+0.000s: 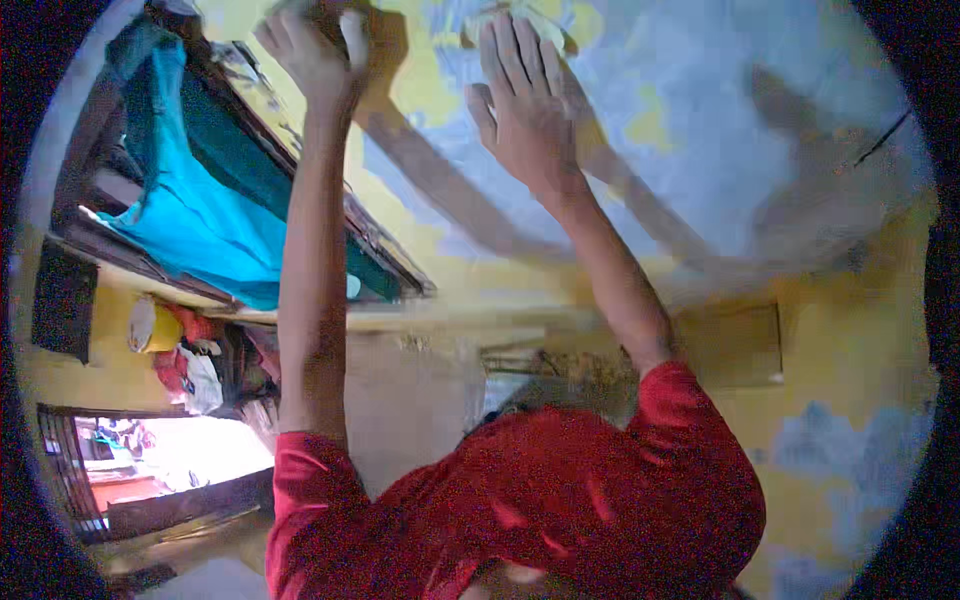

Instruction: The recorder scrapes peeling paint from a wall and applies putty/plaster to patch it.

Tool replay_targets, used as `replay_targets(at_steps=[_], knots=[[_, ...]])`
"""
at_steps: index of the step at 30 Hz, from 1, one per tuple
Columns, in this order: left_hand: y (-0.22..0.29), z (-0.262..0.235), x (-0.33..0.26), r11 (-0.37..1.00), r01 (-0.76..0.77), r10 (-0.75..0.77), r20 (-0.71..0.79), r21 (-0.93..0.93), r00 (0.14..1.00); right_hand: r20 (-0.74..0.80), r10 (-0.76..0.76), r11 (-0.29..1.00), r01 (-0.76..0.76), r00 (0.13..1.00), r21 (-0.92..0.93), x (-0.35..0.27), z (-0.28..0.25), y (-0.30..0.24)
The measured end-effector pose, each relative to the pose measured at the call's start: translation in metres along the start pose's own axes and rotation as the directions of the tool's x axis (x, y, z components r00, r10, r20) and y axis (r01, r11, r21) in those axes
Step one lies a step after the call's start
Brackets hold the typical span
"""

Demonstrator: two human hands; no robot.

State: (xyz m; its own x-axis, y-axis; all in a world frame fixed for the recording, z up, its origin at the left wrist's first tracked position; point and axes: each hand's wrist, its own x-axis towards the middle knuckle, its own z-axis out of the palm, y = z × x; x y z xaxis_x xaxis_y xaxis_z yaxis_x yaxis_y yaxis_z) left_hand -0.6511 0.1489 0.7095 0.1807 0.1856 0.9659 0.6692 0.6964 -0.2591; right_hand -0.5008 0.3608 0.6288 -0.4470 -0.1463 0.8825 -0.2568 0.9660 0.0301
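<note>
My right hand (pixel 530 120) lies stretched out against the wall (pixel 690 110), its fingers flat and the thumb apart. Its fingertips cover a pale patch (pixel 562 32) near the top edge; whether that is a loose thin piece or part of the wall, I cannot make out. Further left, my left hand (pixel 318 60) is raised to the wall too, fingers bent but apart, with the thumb spread away. Nothing shows in it, though the picture's top edge cuts close to its fingers. The wall is yellow with large grey-white patches, and both arms cast shadows on it.
Left of my left arm is a dark-framed recess with a bright blue cloth (pixel 190 210) draped in it. Below it hang bags and a yellow container (pixel 155 328). A bright barred opening (pixel 180 465) lies lower left. A brownish panel (pixel 735 345) is on the right.
</note>
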Motion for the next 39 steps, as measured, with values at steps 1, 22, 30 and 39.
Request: replay_targets(at_steps=[1,22,30,39], knots=[[0.008,0.012,-0.002,0.761,0.193,-0.343,-0.131,-0.620,0.930,-0.037,-0.024,0.999,0.025,0.999,0.024,0.007,-0.004,-0.013],[0.032,-0.007,0.019,0.999,0.053,-0.053,-0.078,0.004,0.996,-0.134,0.027,0.988,-0.006,0.991,0.155,0.036,-0.003,-0.023],[0.026,-0.002,0.018,0.998,0.038,-0.044,-0.134,-0.048,0.990,0.038,0.060,0.994,-0.063,0.997,0.094,-0.014,0.017,-0.029],[0.031,-0.005,0.014,0.984,0.098,-0.122,-0.164,-0.148,0.979,-0.088,0.072,0.997,-0.075,0.994,-0.029,-0.001,-0.002,-0.019]])
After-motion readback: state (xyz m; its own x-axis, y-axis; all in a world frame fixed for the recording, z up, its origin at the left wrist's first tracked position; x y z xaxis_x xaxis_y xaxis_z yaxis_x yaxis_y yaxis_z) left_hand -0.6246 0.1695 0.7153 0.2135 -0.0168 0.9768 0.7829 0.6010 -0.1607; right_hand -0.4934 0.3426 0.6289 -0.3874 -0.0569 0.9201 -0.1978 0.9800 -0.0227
